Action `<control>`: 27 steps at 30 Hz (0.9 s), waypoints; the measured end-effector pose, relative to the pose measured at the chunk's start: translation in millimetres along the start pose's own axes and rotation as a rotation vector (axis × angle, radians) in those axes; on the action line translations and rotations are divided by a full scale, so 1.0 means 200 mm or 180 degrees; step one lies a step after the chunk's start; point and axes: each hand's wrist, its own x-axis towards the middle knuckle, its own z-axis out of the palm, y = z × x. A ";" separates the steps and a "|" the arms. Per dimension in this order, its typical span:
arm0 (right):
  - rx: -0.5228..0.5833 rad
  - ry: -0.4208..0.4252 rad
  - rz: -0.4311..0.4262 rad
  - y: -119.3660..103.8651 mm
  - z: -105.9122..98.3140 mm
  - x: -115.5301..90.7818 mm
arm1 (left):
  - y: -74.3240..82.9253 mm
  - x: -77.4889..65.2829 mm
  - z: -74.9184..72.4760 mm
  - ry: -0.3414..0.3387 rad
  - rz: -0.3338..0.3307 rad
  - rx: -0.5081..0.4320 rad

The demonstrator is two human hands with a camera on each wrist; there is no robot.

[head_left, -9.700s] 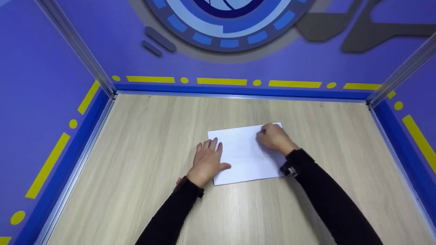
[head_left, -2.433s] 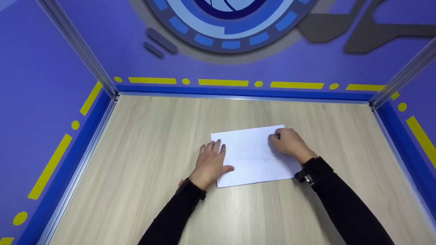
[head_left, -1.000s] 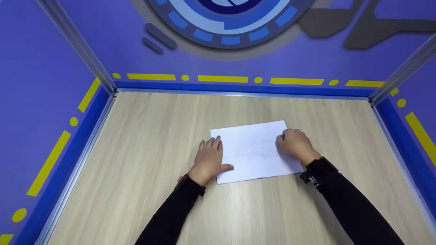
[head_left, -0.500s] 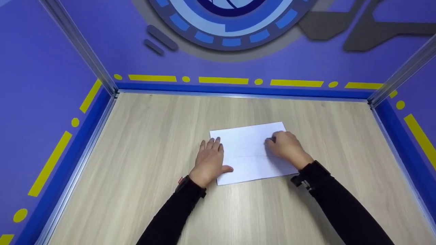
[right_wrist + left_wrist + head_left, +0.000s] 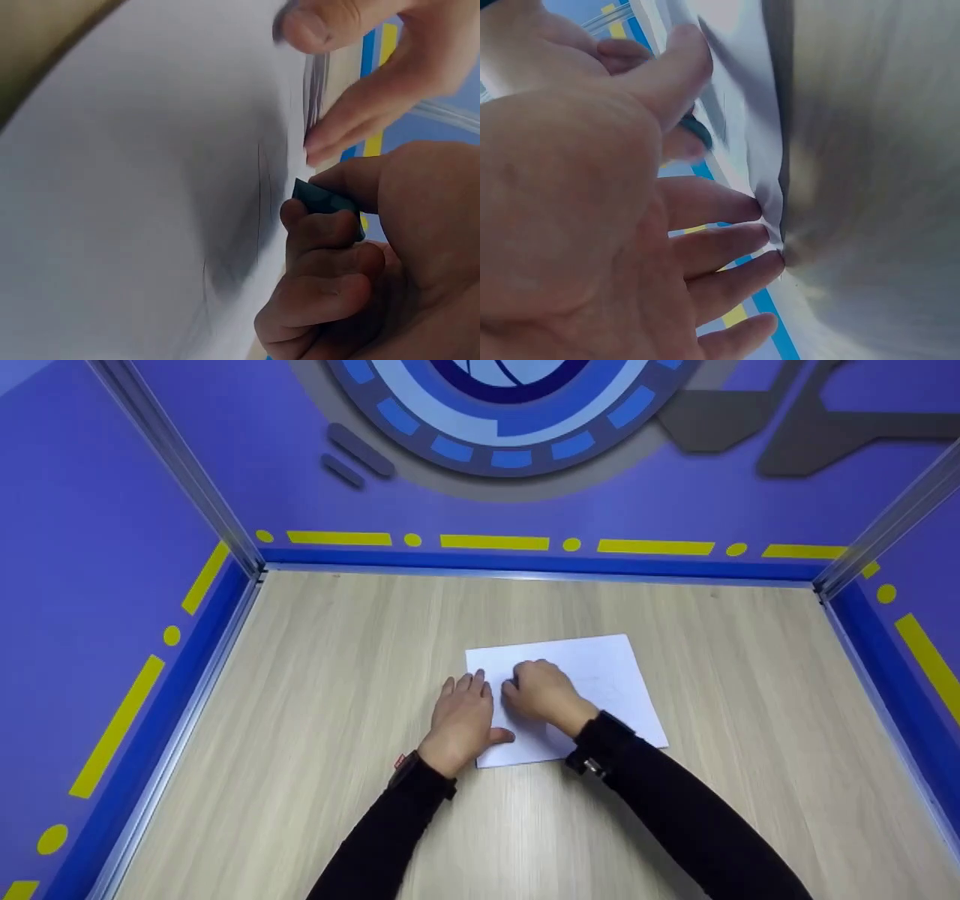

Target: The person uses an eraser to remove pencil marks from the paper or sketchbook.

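White paper [image 5: 611, 675] lies slightly turned on the table, with faint pencil lines visible on it. My left hand [image 5: 461, 720] rests flat along its left edge, fingers straight and thumb stretched out over the sheet. Between thumb and fingers, my right hand [image 5: 546, 692] pinches a small dark green eraser [image 5: 322, 201] against the left part of the paper, close to the left hand. The right wrist view shows curved thin lines on the paper beside the eraser. From above, the fingers hide most of the eraser.
The wooden table [image 5: 345, 675] is bounded by purple-blue panels [image 5: 480, 510] at the back and both sides, with metal strips along the joints. In the right wrist view, the paper's edge near the left hand looks layered.
My right hand has swept left across the paper with the eraser, from the right side to beside the left hand. The left hand and the paper have stayed in place.
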 end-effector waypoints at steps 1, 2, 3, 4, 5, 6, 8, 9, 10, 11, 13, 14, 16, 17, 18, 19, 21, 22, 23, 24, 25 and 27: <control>-0.0017 0.0000 -0.0024 -0.01 0.01 0.01 | 0.01 0.00 0.00 -0.0017 -0.0003 0.0016; -0.0040 0.0000 -0.0050 -0.02 0.02 0.02 | 0.01 0.00 0.00 -0.0019 -0.0005 0.0041; -0.0055 -0.0009 -0.0062 -0.02 0.03 0.03 | 0.01 0.00 0.00 -0.0019 -0.0010 0.0066; -0.0076 -0.0013 -0.0068 -0.01 0.04 0.03 | 0.02 0.00 0.00 -0.0025 -0.0016 0.0093; -0.0087 -0.0020 -0.0051 -0.01 0.04 0.04 | 0.02 0.00 0.00 -0.0042 -0.0026 0.0120; -0.0072 -0.0071 0.0017 -0.02 0.01 0.02 | 0.02 0.00 0.00 -0.0066 -0.0040 0.0135; -0.0033 -0.0100 0.0095 0.01 -0.01 0.01 | 0.02 0.00 0.00 -0.0115 -0.0064 0.0147; -0.0009 -0.0093 0.0129 0.04 -0.02 0.00 | 0.02 0.01 0.00 -0.0152 -0.0075 0.0152; 0.0025 -0.0062 0.0156 0.08 -0.03 -0.01 | 0.02 0.01 0.01 -0.0190 -0.0084 0.0156; 0.0079 -0.0032 0.0187 0.13 -0.05 -0.02 | 0.02 0.01 0.01 -0.0223 -0.0095 0.0160; 0.0180 0.0061 0.0218 0.26 -0.09 -0.06 | 0.01 0.01 0.01 -0.0263 -0.0100 0.0170; 0.0230 0.0106 0.0238 0.33 -0.12 -0.08 | 0.02 0.01 0.01 -0.0278 -0.0099 0.0174; 0.0310 0.0172 0.0321 0.47 -0.18 -0.13 | 0.02 0.02 0.01 -0.0299 -0.0098 0.0188; 0.0314 0.0205 0.0371 0.53 -0.21 -0.16 | 0.02 0.01 0.00 -0.0303 -0.0096 0.0191; 0.0306 0.0236 0.0432 0.59 -0.24 -0.18 | 0.02 0.01 0.00 -0.0307 -0.0088 0.0191; 0.0306 0.0240 0.0513 0.65 -0.26 -0.20 | 0.02 0.01 0.00 -0.0311 -0.0085 0.0182; 0.0278 0.0240 0.0647 0.73 -0.30 -0.24 | 0.02 0.01 0.00 -0.0306 -0.0081 0.0175; 0.0259 0.0239 0.0694 0.75 -0.31 -0.25 | 0.02 0.01 0.00 -0.0304 -0.0081 0.0164; 0.0242 0.0239 0.0723 0.76 -0.31 -0.26 | 0.02 0.01 0.00 -0.0308 -0.0082 0.0149; 0.0227 0.0223 0.0754 0.77 -0.32 -0.26 | 0.02 0.01 0.00 -0.0309 -0.0084 0.0136; 0.0212 0.0204 0.0774 0.77 -0.32 -0.27 | 0.02 0.01 0.00 -0.0306 -0.0087 0.0123; 0.0174 0.0178 0.0812 0.76 -0.33 -0.27 | 0.02 0.01 0.01 -0.0303 -0.0087 0.0098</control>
